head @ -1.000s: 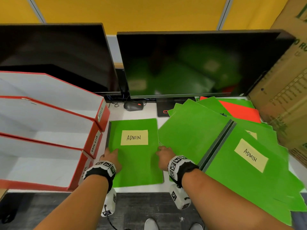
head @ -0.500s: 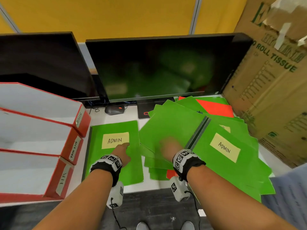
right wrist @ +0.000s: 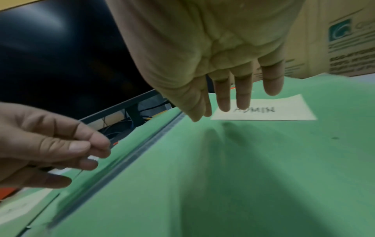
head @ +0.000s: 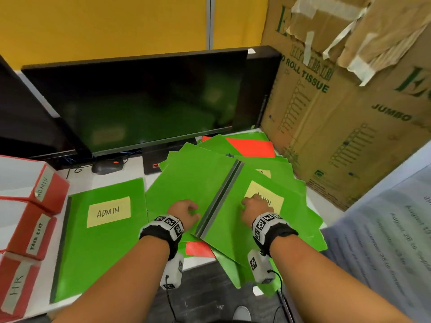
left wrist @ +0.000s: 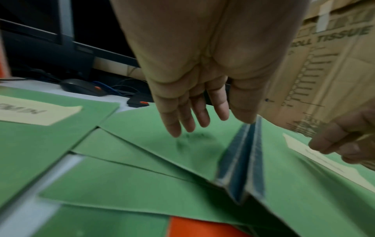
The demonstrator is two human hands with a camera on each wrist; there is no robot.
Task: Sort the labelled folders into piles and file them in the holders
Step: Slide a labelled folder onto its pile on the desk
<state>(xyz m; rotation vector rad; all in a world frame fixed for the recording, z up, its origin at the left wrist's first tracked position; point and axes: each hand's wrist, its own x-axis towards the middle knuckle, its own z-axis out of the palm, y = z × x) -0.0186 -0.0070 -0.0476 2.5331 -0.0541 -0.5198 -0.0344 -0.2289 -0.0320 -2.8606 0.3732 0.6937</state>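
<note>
A green folder labelled ADMIN (head: 100, 243) lies alone on the desk at the left. To its right spreads a fanned heap of green folders (head: 193, 180); its top one (head: 235, 229) carries an ADMIN label (right wrist: 280, 110). My left hand (head: 189, 209) hovers with relaxed fingers (left wrist: 182, 118) over a plain green cover, thumb beside the grey spines (left wrist: 241, 158). My right hand (head: 250, 203) is over the top folder, straight fingers (right wrist: 243, 93) at its label. Red holders marked ADMIN (head: 46, 190), TASK LIST (head: 35, 238) and HR (head: 16, 287) stand at the far left.
A dark monitor (head: 151, 101) stands behind the folders, with a mouse (head: 106, 167) at its foot. A big cardboard box (head: 349, 124) walls off the right side. Orange folders (head: 251, 146) show in the heap. A printed sheet (head: 384, 241) hangs at the right.
My left hand left the lone ADMIN folder and moved right onto the heap. My right hand shifted right to the labelled top folder. The head view swung right.
</note>
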